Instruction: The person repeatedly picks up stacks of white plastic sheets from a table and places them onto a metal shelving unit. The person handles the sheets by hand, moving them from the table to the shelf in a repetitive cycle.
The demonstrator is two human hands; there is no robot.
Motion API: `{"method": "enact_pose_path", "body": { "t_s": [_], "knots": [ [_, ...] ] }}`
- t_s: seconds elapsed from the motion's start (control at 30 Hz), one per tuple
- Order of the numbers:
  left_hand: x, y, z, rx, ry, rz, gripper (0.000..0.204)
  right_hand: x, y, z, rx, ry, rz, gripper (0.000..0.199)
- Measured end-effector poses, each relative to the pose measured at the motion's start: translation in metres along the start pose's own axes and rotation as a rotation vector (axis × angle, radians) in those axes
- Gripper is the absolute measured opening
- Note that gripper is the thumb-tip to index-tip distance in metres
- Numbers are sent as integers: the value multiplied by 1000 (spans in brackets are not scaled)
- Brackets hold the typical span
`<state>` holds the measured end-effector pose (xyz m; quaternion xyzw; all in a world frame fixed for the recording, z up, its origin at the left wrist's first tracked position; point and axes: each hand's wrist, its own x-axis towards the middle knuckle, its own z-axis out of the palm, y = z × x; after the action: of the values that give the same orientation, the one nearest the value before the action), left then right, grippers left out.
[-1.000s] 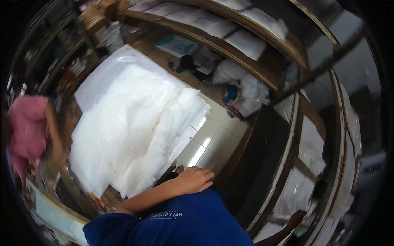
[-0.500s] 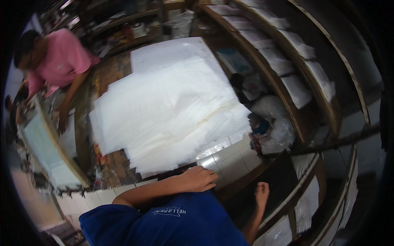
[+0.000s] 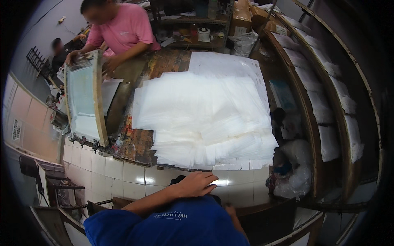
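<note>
My left hand (image 3: 196, 183) is held across the front of my blue shirt, just short of the table's near edge. Its fingers point right, loosely bent and a little apart, and nothing shows in them. A wide spread of thin white translucent sheets (image 3: 197, 110) lies overlapping in front of me, apart from the hand. Under and behind it is a larger pale sheet (image 3: 230, 63). Low at my right side, my right hand (image 3: 230, 210) shows only in part beside the shirt; its fingers cannot be made out.
Across the table's left end, a person in a pink shirt (image 3: 129, 30) holds a wood-framed screen (image 3: 84, 94) tilted up. Another person (image 3: 59, 55) is farther back. Slanted racks (image 3: 305, 110) with white sheets stand right, beside a clear plastic bag (image 3: 297, 170). A stained wooden tabletop (image 3: 143, 141) shows left.
The view has swung left, so table and screen sit farther right in it. My right hand, a raised fist before, has dropped close to my body. My left hand keeps its pose.
</note>
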<state>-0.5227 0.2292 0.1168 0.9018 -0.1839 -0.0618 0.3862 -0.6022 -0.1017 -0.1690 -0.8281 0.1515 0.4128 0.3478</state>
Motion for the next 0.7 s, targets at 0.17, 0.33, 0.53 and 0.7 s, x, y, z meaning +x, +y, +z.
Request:
{"method": "enact_pose_path", "body": {
  "t_s": [0.17,0.33,0.53,0.7],
  "knots": [
    [5,3,-1,149,82,-46,28,83,107,-14,92,185,-114,36],
    [2,11,7,181,97,-118,27,64,65,-57,400,128,47,51],
    [42,23,33,188,-5,113,25,131,166,7,204,374,-149,32],
    [64,35,31,-11,-26,126,24,22,52,-20,233,136,-60,50]
  ]
}}
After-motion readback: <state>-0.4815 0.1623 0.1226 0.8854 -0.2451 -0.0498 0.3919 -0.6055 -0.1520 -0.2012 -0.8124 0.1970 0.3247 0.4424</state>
